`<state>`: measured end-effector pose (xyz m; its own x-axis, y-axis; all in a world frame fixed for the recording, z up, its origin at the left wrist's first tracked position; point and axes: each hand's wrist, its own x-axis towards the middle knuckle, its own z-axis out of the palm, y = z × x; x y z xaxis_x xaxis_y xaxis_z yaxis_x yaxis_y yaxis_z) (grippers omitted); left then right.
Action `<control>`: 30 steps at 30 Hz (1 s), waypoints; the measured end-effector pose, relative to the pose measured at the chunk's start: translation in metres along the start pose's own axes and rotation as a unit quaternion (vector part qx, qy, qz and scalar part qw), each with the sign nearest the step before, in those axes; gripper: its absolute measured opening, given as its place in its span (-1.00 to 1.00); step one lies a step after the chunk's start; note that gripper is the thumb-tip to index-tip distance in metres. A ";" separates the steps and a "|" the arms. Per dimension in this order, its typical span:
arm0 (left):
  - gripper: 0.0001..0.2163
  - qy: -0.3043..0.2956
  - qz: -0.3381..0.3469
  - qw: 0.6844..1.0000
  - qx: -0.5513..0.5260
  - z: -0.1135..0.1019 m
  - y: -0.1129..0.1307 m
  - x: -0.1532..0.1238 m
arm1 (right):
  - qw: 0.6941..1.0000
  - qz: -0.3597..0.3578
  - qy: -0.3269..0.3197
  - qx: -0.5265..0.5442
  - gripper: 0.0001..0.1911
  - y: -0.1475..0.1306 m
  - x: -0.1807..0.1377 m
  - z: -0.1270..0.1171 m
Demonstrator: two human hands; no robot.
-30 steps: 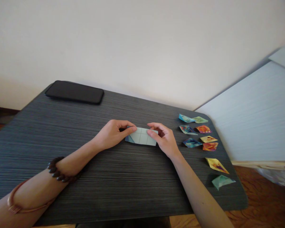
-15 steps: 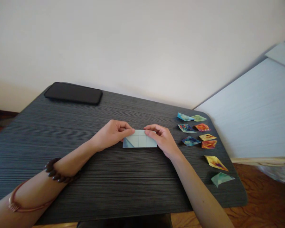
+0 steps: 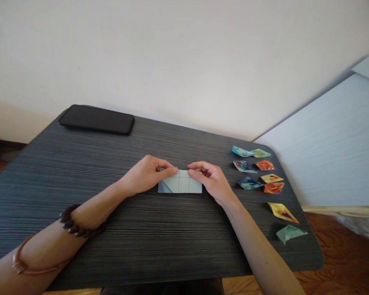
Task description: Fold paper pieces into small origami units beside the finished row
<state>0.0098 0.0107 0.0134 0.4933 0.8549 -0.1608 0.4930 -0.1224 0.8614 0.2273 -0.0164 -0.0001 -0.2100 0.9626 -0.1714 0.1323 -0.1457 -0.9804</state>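
Likely a home. A small dark table (image 3: 141, 229) bearing a smartphone (image 3: 96, 119) stands by a plain wall (image 3: 172, 53) on wood flooring (image 3: 341, 254).

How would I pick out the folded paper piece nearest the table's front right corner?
Find the dark striped table and follow its right edge, where small folded paper pieces lie in a column. The nearest piece sits last, just past a yellow piece; unlike its brightly printed neighbours, it is plain pale teal.

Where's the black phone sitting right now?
In the head view, the black phone lies flat at the far left corner of the table, near the wall, well beyond the left hand and the pale paper it pinches.
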 end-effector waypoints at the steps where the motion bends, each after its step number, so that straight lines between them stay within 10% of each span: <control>1: -0.64 -0.001 0.003 1.000 0.005 0.000 0.000 0.000 | 1.000 -0.004 0.000 -0.012 -0.75 -0.001 0.000 0.000; 30: -0.70 0.064 0.017 0.995 0.077 -0.001 -0.001 -0.007 | 0.969 -0.110 -0.026 -0.218 -0.90 -0.012 -0.008 0.005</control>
<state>0.0057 0.0054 0.0139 0.4208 0.9051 -0.0616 0.5861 -0.2195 0.7799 0.2228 -0.0237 0.0123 -0.3267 0.9449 0.0211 0.4740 0.1831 -0.8612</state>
